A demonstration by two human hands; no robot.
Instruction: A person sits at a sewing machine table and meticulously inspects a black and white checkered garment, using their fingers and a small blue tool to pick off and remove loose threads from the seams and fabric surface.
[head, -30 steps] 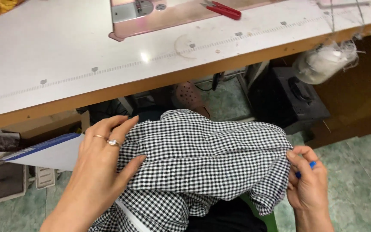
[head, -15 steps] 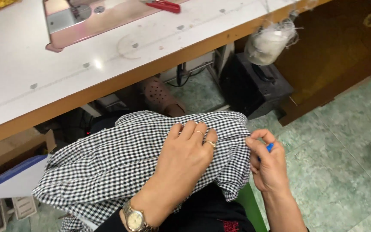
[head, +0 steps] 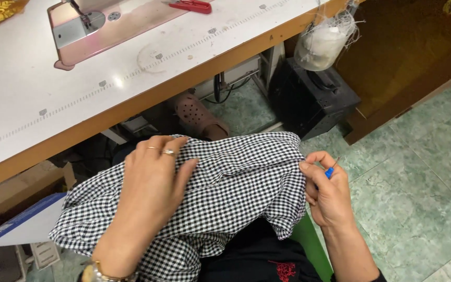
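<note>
My left hand lies flat, fingers spread, pressing the black-and-white checked fabric bunched on my lap below the white sewing table. At the cloth's right edge, my right hand is curled nearly closed, pinching the hem while gripping a small blue-handled tool.

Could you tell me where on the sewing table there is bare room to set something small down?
The white tabletop is bare left of and in front of the pink machine bed, down to the wooden front edge. The strip between that bed and the red clippers is tighter. The lap is crowded: left hand, checked fabric, right hand.
</note>
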